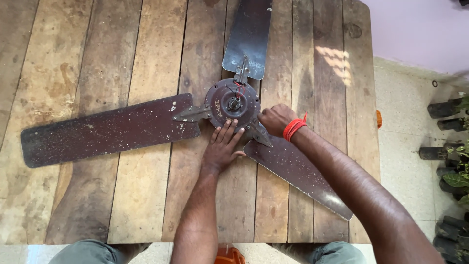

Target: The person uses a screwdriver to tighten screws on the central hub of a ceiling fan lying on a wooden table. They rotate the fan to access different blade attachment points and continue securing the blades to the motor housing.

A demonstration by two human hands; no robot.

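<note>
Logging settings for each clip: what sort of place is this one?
Probably a home or small repair spot, not a factory. A worn plank table holds an old ceiling fan lying flat, both hands at its hub. Potted plants stand on a tiled floor beside a pink wall.

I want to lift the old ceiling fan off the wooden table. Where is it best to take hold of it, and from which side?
Probably at the round motor hub, from above, fingers under its rim on opposite sides. All three blades meet there, so the weight should balance; the blades are long, thin and flat on the table, a poor grip. The left hand and right hand already rest at the hub's near edge.
</note>
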